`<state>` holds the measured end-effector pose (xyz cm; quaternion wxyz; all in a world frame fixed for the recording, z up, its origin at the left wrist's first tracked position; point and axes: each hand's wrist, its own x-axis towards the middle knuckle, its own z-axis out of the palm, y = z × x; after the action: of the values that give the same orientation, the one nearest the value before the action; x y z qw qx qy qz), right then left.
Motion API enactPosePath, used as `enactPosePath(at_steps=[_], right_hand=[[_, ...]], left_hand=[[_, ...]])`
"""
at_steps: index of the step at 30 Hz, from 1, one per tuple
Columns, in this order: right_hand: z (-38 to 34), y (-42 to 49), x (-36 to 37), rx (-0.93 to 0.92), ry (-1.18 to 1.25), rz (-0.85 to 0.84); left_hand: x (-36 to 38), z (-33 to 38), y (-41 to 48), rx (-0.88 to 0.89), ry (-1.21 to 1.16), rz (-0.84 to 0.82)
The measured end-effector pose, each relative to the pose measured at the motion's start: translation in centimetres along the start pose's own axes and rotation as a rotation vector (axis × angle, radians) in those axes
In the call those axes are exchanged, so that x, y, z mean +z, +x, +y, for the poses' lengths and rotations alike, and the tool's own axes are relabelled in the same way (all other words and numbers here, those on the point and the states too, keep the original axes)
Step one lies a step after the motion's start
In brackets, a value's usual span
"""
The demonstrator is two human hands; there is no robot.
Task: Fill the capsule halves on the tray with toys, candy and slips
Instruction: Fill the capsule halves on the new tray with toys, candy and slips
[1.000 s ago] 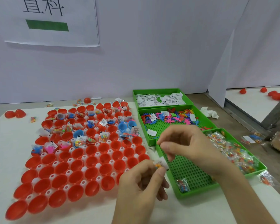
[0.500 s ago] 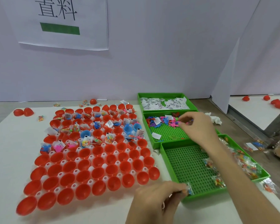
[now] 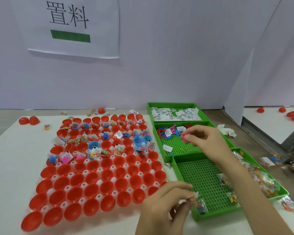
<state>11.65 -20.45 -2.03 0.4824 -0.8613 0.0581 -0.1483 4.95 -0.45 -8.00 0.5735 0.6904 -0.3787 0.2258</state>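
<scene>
The right hand (image 3: 205,139) pinches a small pink plastic toy (image 3: 183,138) in curled fingertips, over the middle green perforated tray (image 3: 176,145). Nearer than that tray, the left hand (image 3: 166,206) pinches a small clear candy packet (image 3: 193,198). Left of that tray lies the white holder of red capsule halves (image 3: 92,166); its far rows hold toys, packets and slips.

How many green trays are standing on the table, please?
3, in a row right of the red capsule halves. The far tray holds paper slips, the middle tray holds toys, and the near tray holds candy bags. None seems hidden.
</scene>
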Motion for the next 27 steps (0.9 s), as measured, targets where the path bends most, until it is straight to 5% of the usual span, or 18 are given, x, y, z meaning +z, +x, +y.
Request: enactPosePath(at_steps=[8,19,27], right_hand=[[-3.8,-5.4,-0.9,-0.199,0.415,-0.349],[-4.0,-6.0,-1.6,-0.234,0.21,-0.452],[-4.2,-6.1,-1.3,-0.186,0.106,-0.54]], left_hand=[[-0.5,0.1,0.6,-0.092,-0.022,0.09],[-0.4,0.7,-0.1,-0.31,-0.203,0.116],[-0.7,0.8,0.1,-0.357,-0.195,-0.021]])
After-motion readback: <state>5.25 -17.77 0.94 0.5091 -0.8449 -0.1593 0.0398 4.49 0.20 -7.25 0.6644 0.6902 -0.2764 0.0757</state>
